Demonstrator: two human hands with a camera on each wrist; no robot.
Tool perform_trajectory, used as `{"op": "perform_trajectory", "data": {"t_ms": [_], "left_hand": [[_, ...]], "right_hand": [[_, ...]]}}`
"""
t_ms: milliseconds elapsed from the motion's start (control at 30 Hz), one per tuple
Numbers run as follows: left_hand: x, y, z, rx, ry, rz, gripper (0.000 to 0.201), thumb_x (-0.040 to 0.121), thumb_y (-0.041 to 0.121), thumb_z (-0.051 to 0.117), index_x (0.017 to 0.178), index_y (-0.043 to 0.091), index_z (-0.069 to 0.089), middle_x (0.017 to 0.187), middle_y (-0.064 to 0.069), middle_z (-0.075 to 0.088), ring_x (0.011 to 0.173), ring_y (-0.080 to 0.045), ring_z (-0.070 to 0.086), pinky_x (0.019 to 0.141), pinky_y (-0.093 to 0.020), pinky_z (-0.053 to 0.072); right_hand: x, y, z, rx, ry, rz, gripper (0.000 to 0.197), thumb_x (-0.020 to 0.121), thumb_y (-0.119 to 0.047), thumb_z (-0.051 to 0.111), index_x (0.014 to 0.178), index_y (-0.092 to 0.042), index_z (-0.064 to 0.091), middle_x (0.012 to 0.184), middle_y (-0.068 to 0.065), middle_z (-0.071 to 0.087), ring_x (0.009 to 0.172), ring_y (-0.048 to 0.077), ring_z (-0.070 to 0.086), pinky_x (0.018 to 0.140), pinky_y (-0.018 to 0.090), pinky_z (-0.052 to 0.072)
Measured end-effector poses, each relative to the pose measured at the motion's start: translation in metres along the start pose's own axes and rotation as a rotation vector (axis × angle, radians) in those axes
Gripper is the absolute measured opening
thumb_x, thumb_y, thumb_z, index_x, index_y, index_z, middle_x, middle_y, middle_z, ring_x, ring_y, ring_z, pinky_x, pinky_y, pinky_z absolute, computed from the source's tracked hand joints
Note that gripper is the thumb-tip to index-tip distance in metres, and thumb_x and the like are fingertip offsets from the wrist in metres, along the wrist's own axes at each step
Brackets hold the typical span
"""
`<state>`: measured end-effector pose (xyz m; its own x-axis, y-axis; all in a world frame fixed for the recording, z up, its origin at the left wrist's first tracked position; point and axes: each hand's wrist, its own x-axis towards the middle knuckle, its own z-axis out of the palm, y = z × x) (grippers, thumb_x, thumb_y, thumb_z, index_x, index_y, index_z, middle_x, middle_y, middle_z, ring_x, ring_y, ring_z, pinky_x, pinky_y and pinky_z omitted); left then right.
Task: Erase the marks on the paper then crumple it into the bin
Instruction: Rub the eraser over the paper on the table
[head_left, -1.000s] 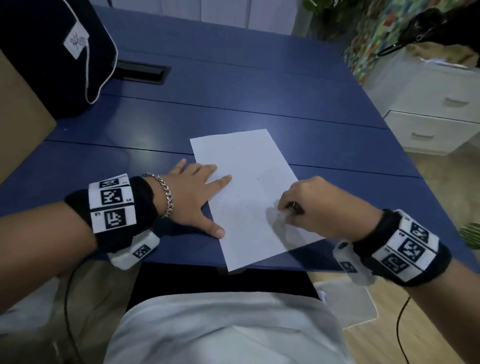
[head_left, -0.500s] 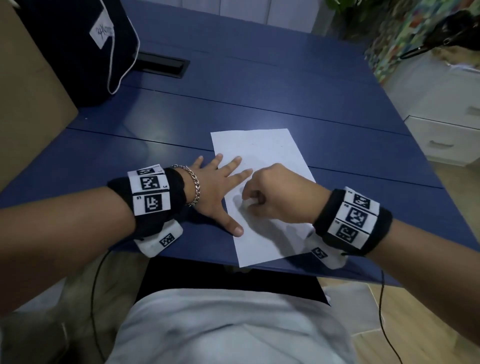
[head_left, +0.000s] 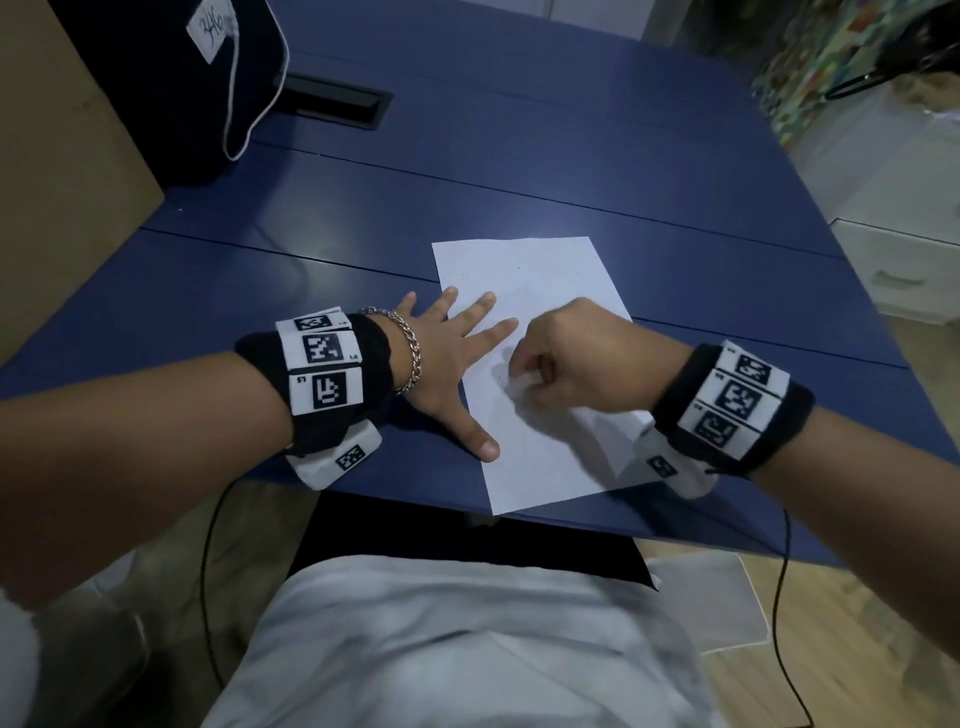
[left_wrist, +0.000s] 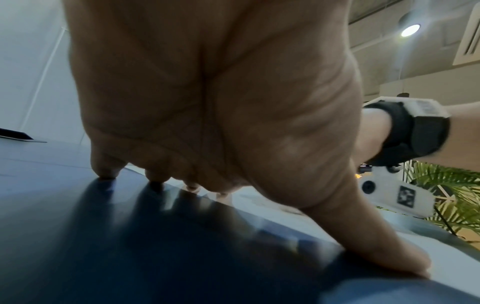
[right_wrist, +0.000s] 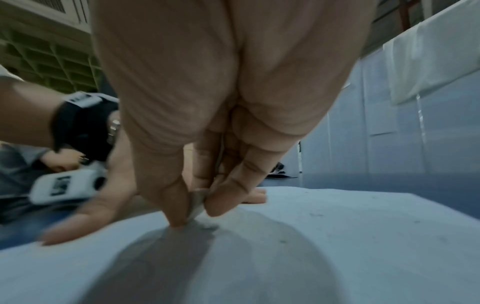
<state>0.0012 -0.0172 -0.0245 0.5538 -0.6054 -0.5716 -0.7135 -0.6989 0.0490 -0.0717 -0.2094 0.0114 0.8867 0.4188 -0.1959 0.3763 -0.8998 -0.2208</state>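
A white sheet of paper (head_left: 524, 280) lies flat on the blue table (head_left: 467, 171), its near corner past the table's front edge. My left hand (head_left: 447, 358) lies spread and flat on the paper's left edge, fingers straight, thumb (left_wrist: 384, 246) on the near part. My right hand (head_left: 576, 358) is curled over the middle of the sheet and pinches a small whitish eraser (right_wrist: 198, 202) between thumb and fingers, its tip down on the paper (right_wrist: 337, 236). Faint grey marks and crumbs (right_wrist: 207, 226) lie by the eraser tip. No bin is in view.
A dark bag (head_left: 171, 88) with a white label stands at the table's back left beside a brown board (head_left: 57, 171). A black cable slot (head_left: 337, 106) sits in the tabletop behind. White drawers (head_left: 893, 234) stand to the right. Wrist cables hang below the table edge.
My right hand with the eraser has moved left across the paper, from its right side to the middle, close to my left fingertips. The left hand has stayed pressed on the sheet.
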Motion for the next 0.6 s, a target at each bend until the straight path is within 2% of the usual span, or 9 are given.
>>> {"op": "perform_trajectory", "data": {"t_ms": [67,100,200,267,333,400,467,600], "left_hand": [[0.000,0.001,-0.001,-0.004,-0.007,-0.002,0.158,0.048,0.105,0.064,0.158,0.045,-0.033,0.167,0.010,-0.042,0.158,-0.033,-0.031,0.125,-0.071,-0.007],[-0.001,0.001,-0.001,-0.006,-0.007,-0.004,0.158,0.048,0.105,0.064,0.158,0.045,-0.033,0.167,0.010,-0.042,0.158,-0.033,-0.031,0.125,-0.071,-0.007],[-0.001,0.001,0.000,-0.008,-0.006,-0.009,0.158,0.049,0.104,0.065,0.159,0.045,-0.032,0.167,0.010,-0.042,0.158,-0.034,-0.030,0.124,-0.071,-0.007],[-0.002,0.001,-0.002,-0.002,-0.008,-0.009,0.157,0.051,0.103,0.066,0.159,0.045,-0.032,0.167,0.009,-0.042,0.158,-0.034,-0.031,0.124,-0.072,-0.008],[-0.002,0.000,-0.004,0.000,-0.012,-0.011,0.157,0.050,0.104,0.065,0.158,0.046,-0.033,0.166,0.010,-0.044,0.158,-0.033,-0.032,0.124,-0.071,-0.008],[-0.002,0.001,-0.004,-0.001,-0.030,-0.011,0.158,0.047,0.106,0.063,0.157,0.046,-0.035,0.165,0.011,-0.045,0.158,-0.033,-0.032,0.124,-0.071,-0.008],[-0.001,0.002,-0.003,0.001,-0.039,-0.014,0.159,0.046,0.106,0.062,0.156,0.047,-0.036,0.165,0.011,-0.045,0.158,-0.033,-0.032,0.124,-0.071,-0.008],[-0.002,0.003,-0.006,0.006,-0.051,-0.027,0.160,0.048,0.103,0.067,0.157,0.045,-0.035,0.165,0.009,-0.045,0.158,-0.035,-0.031,0.124,-0.072,-0.006]], "right_hand": [[0.003,0.006,0.001,0.000,0.107,0.045,0.012,0.081,-0.019,0.070,0.088,-0.022,0.079,0.077,-0.005,0.068,0.067,0.015,0.059,0.065,0.024,0.046],[0.002,0.006,0.003,0.006,0.128,0.055,0.012,0.080,-0.019,0.069,0.087,-0.022,0.078,0.076,-0.006,0.068,0.067,0.014,0.059,0.065,0.025,0.048],[-0.011,-0.006,0.009,0.026,0.002,-0.006,0.008,0.079,-0.025,0.074,0.086,-0.026,0.077,0.078,-0.008,0.068,0.067,0.007,0.059,0.064,0.015,0.046],[-0.016,-0.009,0.007,0.049,-0.084,-0.042,0.008,0.081,-0.029,0.076,0.089,-0.027,0.078,0.081,-0.009,0.069,0.069,0.005,0.060,0.065,0.016,0.047],[-0.009,0.000,0.002,0.056,-0.030,-0.009,0.008,0.083,-0.029,0.076,0.090,-0.027,0.078,0.081,-0.009,0.070,0.069,0.005,0.061,0.065,0.017,0.046],[-0.004,0.008,0.002,0.027,0.087,0.037,0.010,0.082,-0.024,0.072,0.090,-0.024,0.078,0.080,-0.008,0.070,0.069,0.010,0.062,0.065,0.022,0.045],[-0.006,0.007,0.007,0.008,0.139,0.052,0.010,0.081,-0.022,0.069,0.086,-0.023,0.077,0.077,-0.007,0.068,0.069,0.014,0.062,0.065,0.027,0.049],[-0.019,-0.009,0.009,0.014,-0.062,-0.025,0.006,0.082,-0.029,0.074,0.088,-0.026,0.076,0.079,-0.009,0.068,0.069,0.005,0.058,0.066,0.023,0.049]]}}
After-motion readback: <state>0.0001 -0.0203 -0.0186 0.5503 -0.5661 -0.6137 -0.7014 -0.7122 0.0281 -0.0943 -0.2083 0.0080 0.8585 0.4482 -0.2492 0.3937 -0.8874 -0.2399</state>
